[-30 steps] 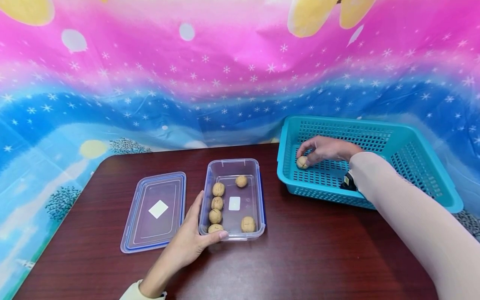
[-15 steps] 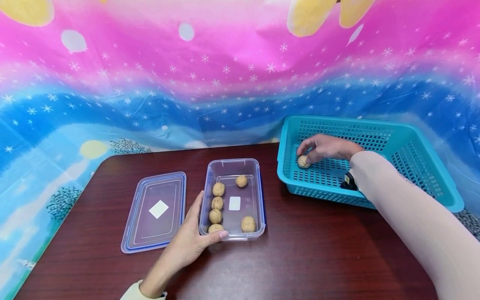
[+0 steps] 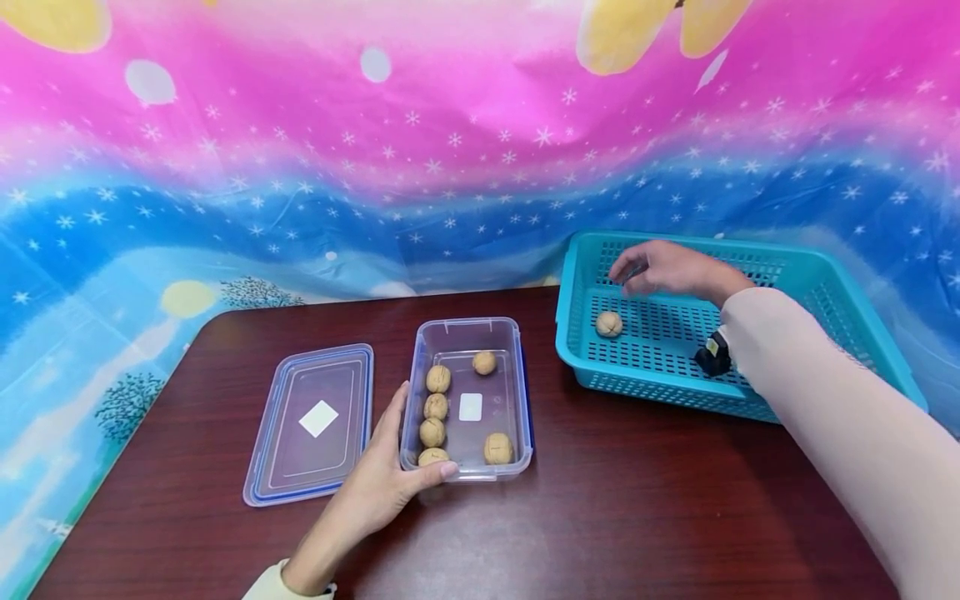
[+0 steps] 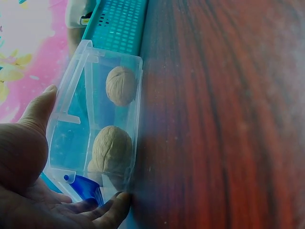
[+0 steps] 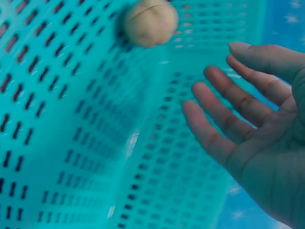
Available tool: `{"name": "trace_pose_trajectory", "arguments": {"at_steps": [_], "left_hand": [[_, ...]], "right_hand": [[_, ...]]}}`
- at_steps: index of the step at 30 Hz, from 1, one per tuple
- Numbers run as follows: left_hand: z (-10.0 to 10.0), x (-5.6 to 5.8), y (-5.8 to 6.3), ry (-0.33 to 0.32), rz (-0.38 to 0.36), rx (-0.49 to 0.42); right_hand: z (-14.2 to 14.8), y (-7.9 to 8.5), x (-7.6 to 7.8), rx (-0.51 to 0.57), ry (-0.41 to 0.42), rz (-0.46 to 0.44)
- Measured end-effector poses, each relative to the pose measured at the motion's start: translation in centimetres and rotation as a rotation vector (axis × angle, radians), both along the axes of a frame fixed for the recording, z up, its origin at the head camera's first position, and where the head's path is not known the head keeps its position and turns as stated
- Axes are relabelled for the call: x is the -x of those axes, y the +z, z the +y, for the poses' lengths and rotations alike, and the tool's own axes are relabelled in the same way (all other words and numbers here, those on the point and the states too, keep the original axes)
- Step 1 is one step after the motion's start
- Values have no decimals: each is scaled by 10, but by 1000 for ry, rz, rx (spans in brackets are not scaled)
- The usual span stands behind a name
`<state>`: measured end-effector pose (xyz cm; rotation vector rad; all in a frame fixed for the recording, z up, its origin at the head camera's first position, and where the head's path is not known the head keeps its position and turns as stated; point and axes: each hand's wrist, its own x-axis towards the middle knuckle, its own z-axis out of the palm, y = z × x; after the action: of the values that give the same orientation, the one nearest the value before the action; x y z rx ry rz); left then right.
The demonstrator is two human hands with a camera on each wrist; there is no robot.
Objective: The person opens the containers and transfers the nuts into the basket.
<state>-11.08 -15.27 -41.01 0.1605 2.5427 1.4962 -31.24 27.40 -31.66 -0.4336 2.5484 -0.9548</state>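
Note:
My left hand [image 3: 378, 487] grips the near left corner of a clear plastic food container [image 3: 465, 335], thumb on the front rim and fingers along the left wall. Several walnuts line the container's left side; two more, a walnut [image 3: 484, 362] and a larger walnut [image 3: 498, 449], lie to the right. In the left wrist view a walnut [image 4: 121, 86] shows through the wall. My right hand [image 3: 663, 268] hovers inside the turquoise basket [image 3: 637, 385], fingers spread and holding nothing. One walnut [image 3: 609, 324] lies on the basket floor, apart from the fingers.
The container's lid [image 3: 318, 454], with a white sticker [image 3: 318, 418], lies flat to the left. A reddish-brown table [image 3: 585, 508] bears everything. Behind it hangs a pink and blue printed cloth [image 3: 450, 167].
The right hand has let go of the walnut in the basket and risen up and back from it. The walnut stays on the basket floor. The left hand keeps its place.

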Motion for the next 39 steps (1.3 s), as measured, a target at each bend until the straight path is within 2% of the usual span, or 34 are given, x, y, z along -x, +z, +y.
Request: {"name": "trace_pose_trajectory", "arguments": {"at_steps": [8, 13, 17, 20, 24, 31, 34, 39], "left_hand": [[0, -1, 1, 3, -2, -3], [1, 1, 0, -2, 3, -5], [1, 1, 1, 1, 1, 5], [1, 0, 1, 4, -3, 8], [0, -1, 1, 5, -6, 14], [-1, 1, 1, 2, -12, 28], [-1, 1, 1, 1, -16, 29], [0, 1, 0, -10, -7, 14]], "right_hand": [[-21, 37, -23, -42, 24, 136], [-47, 58, -52, -46, 48, 211], [-72, 64, -77, -24, 79, 237], [-90, 60, -93, 3, 105, 219], [-113, 48, -108, 52, 135, 199], [-142, 18, -121, 210, 214, 162], [-154, 8, -126, 281, 222, 111], [-176, -9, -129, 330, 216, 70]]}}
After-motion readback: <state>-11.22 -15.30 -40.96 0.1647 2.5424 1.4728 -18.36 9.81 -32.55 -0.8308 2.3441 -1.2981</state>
